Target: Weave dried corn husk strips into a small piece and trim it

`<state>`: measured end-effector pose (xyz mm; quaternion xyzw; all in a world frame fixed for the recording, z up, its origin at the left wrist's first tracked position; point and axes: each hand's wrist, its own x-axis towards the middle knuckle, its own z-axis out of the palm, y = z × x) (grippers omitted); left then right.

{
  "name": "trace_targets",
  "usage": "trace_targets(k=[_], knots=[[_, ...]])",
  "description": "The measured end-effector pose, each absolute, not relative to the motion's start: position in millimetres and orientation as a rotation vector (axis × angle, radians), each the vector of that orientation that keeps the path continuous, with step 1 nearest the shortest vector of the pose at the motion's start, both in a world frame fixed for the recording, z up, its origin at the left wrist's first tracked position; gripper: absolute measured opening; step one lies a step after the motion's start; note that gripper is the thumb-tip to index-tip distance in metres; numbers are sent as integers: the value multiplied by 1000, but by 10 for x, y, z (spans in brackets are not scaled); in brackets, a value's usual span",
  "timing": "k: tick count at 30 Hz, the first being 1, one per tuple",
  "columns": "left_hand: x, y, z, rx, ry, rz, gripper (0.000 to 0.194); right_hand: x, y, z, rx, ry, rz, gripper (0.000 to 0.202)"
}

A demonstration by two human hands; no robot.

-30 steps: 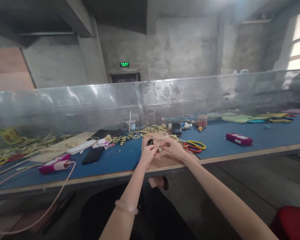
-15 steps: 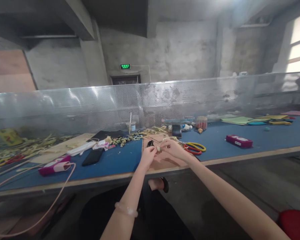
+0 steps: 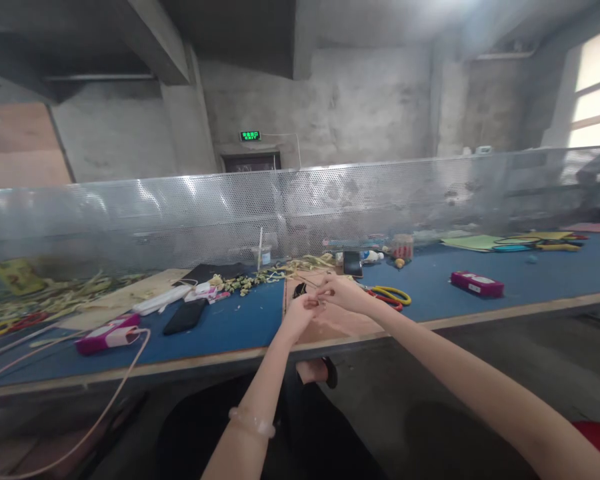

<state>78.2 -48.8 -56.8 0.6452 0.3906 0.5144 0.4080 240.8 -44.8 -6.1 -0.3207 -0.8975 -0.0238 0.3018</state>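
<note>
Left grip (image 3: 297,316): bent inward, fingertips almost meeting the right grip's; cannot tell how tightly closed.
Right grip (image 3: 336,292): curled at 1 o'clock of the left, too small and blurred to judge how far parted or what exactly held.
Tiny pale piece (image 3: 322,302): seemingly at the meeting fingertips, over the brown board (image 3: 337,327), mostly covered — could slip if pinched unevenly, then be hard to find among the pale strips (image 3: 310,263) at 12 o'clock.
Black item (image 3: 300,289): just beside the left fingers at 11 o'clock, partly covered, unidentifiable; could be knocked by a wrist turn.
Scissors (image 3: 400,289): handles at 3 o'clock, blades hard to make out; could be nudged by an outward swing of the right forearm.
Pink cable (image 3: 136,365): hanging over the near edge of the counter (image 3: 420,273) at 8 o'clock, cut off at the left — could snag on the left elbow.
</note>
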Motion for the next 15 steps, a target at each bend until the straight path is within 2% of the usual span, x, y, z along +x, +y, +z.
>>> trace_targets(k=[8, 15], knots=[[768, -436, -608, 1609, 949, 1313, 20, 2373, -417, -146, -966, -2393, -327, 25], [777, -469, -581, 1530, 1019, 1324, 23, 2383, -422, -139, -1044, -2349, -183, 23]])
